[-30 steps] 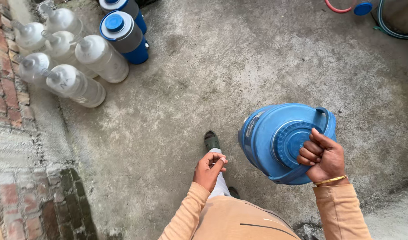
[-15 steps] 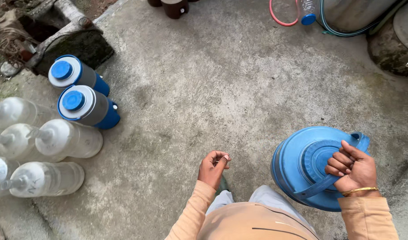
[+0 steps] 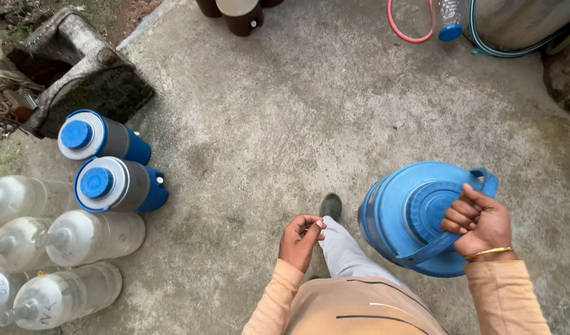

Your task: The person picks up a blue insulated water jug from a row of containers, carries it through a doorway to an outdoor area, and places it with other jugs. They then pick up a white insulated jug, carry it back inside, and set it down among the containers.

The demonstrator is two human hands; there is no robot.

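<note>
1. A large blue water jug (image 3: 415, 214) hung at the person's right side, just above the concrete floor (image 3: 285, 124), with its round lid facing up towards the camera.
2. The right hand (image 3: 480, 220) was clamped on the jug's blue carrying handle (image 3: 449, 239), fingers curled over it; a gold bangle (image 3: 488, 252) sat on that wrist.
3. The left hand (image 3: 300, 239) held nothing, its fingers loosely curled in towards the palm, level with the person's grey trouser leg (image 3: 347, 254).
4. A dark shoe (image 3: 331, 206) was planted on the floor just ahead of that leg, close beside the jug.
5. Both arms wore peach-coloured sleeves (image 3: 505, 298).
6. Well to the left, two blue and grey insulated jugs (image 3: 114, 164) with blue caps stood side by side.
7. Just beside these, at the left edge, several clear plastic water bottles (image 3: 80, 239) stood close together.
8. Beyond them, at the upper left, sat a weathered stone trough (image 3: 86, 80).
9. At the top edge stood a brown container (image 3: 241, 15); to the upper right lay a red hose (image 3: 406, 28), a blue-capped bottle (image 3: 449, 22) and a green hose (image 3: 515, 46) around a large grey vessel (image 3: 521, 18).
</note>
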